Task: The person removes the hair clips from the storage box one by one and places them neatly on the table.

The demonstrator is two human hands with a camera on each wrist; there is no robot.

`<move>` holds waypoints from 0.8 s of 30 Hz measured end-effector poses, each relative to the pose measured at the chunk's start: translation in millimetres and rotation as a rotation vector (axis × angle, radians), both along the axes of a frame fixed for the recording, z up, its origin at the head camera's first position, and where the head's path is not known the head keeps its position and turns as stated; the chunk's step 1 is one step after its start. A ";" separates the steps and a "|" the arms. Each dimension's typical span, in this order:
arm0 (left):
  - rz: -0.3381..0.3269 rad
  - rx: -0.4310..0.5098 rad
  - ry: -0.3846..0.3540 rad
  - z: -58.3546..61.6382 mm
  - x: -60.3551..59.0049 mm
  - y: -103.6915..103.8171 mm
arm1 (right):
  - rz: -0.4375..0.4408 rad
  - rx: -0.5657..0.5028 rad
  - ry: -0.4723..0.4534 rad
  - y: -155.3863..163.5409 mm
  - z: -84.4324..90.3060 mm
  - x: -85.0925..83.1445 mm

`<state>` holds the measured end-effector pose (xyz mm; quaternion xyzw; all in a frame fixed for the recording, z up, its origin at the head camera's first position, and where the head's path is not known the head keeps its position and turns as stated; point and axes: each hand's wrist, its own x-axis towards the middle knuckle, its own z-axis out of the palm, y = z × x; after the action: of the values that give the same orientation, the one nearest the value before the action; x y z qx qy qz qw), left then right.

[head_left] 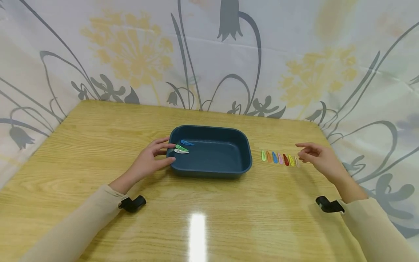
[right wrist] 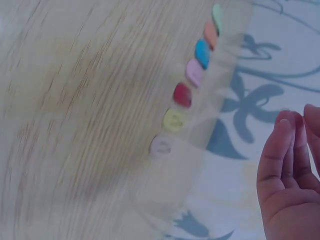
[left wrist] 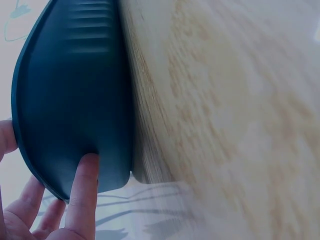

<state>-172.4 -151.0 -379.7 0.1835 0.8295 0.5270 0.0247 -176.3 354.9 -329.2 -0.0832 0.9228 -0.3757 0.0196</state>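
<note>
A dark blue tray [head_left: 212, 171] sits at the middle of the head view on a pale wooden table [head_left: 98, 145]. The left hand [head_left: 148, 160] lies against the tray's left end, fingers fairly straight: the upper ones reach to the rim, and the thumb [left wrist: 82, 195] presses flat on the outer wall, as the left wrist view shows. It steadies the tray rather than gripping it.

Inside the tray, at its left end right by those fingertips, lie three hair clips: a blue clip [head_left: 187, 142] furthest up, a green clip [head_left: 181, 147] below it, and a white clip [head_left: 181, 151] lowest.

To the right of the tray, a row of coloured hair clips [head_left: 280, 158] lies on the table, running from green nearest the tray to a pale one [right wrist: 161, 146] at the far end. The right hand [head_left: 319, 158] hovers just beside that pale end, above the table, fingers loosely bent and holding nothing.
</note>
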 end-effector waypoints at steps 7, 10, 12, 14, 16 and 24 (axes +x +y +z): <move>0.006 0.000 0.008 0.9 0.0 0.6 | 0.040 -0.054 0.037 -22.5 5.5 2.3; 0.007 0.006 0.000 0.9 0.7 0.5 | 0.064 -0.051 0.044 -31.0 7.9 1.8; 0.008 0.009 -0.004 0.6 1.2 0.1 | 0.079 -0.047 0.047 -36.9 10.2 1.3; 0.008 0.011 -0.005 0.3 1.4 -0.3 | 0.095 -0.047 0.044 -43.0 13.1 1.3; 0.007 0.012 -0.003 -0.1 1.3 -0.6 | 0.099 -0.052 0.038 -49.9 16.3 1.1; 0.000 0.004 0.011 -0.5 0.2 0.0 | 0.138 -0.081 -0.001 -74.7 26.2 -3.0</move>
<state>-172.2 -150.9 -380.2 0.1865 0.8285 0.5277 0.0199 -179.3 280.2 -303.0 -0.1472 0.8989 -0.4105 0.0427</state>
